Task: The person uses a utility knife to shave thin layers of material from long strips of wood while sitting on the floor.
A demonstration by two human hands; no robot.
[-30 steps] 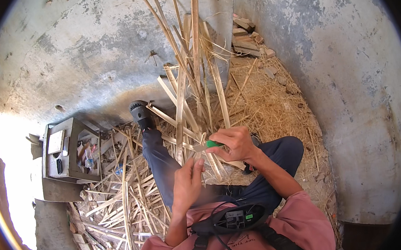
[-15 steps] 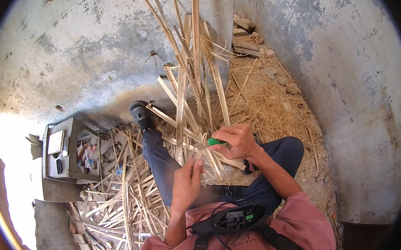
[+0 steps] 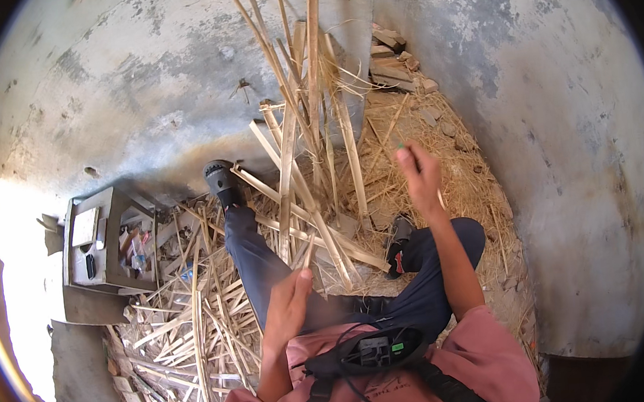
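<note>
Dark lettering (image 3: 405,380) noted on the pink shirt (image 3: 482,358) at five o'clock; markings on the green patch (image 3: 398,348) above illegible.

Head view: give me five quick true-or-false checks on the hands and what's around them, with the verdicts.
1. The left hand grips a strip. True.
2. The right hand touches the left. False: the two are apart.
3. Something green shows at the right hand's fingertips. True.
4. The cabinet stands on the person's right. False: it is on the left.
5. The left shoe is white. False: it is dark.
</note>
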